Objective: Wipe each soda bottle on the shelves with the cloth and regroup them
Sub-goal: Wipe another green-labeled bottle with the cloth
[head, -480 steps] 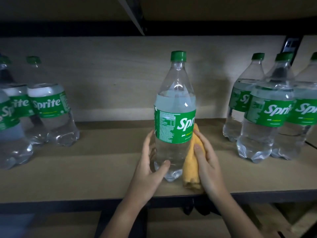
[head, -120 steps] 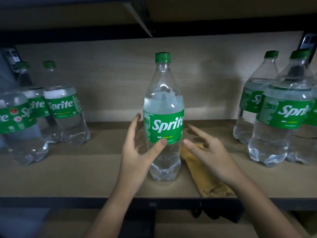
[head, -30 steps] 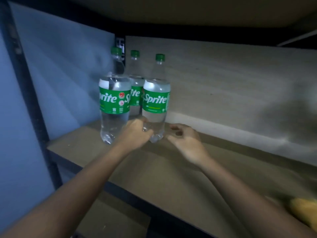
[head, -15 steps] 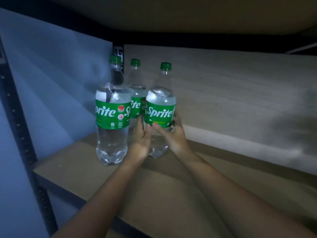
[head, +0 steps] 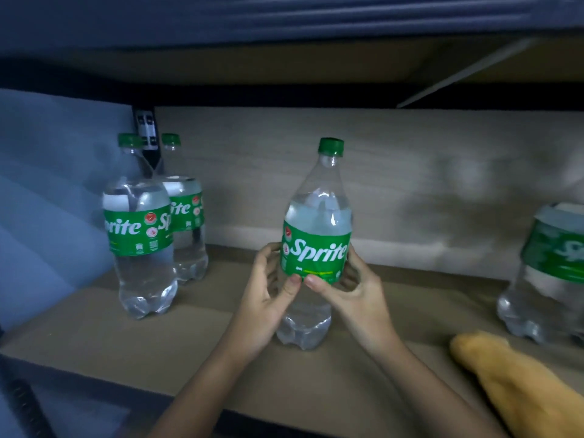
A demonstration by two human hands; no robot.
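A clear soda bottle (head: 316, 248) with a green cap and a green Sprite label stands upright near the middle of the shelf (head: 94, 343), a little back from its front edge, its base at or just above the board; which of the two cannot be told. Both hands hold it at the lower edge of the label. The left hand (head: 268, 298) curls round the bottle's left side, thumb pressed to the front just under the label, fingers reaching behind. The right hand (head: 350, 295) curls round the right side in the same way, and its thumb tip lies just beside the left thumb on the front of the bottle. Two more soda bottles stand at the left end of the shelf, close to the side wall: a front one (head: 140, 235) nearer the front edge and a back one (head: 186, 222) just behind it to its right, partly hidden by it and near the back panel. Another bottle (head: 550, 273), blurred, stands at the right end and is cut off by the frame. The yellow cloth (head: 512, 387) lies bunched along the front edge of the shelf towards the right, apart from both hands and from the held bottle.
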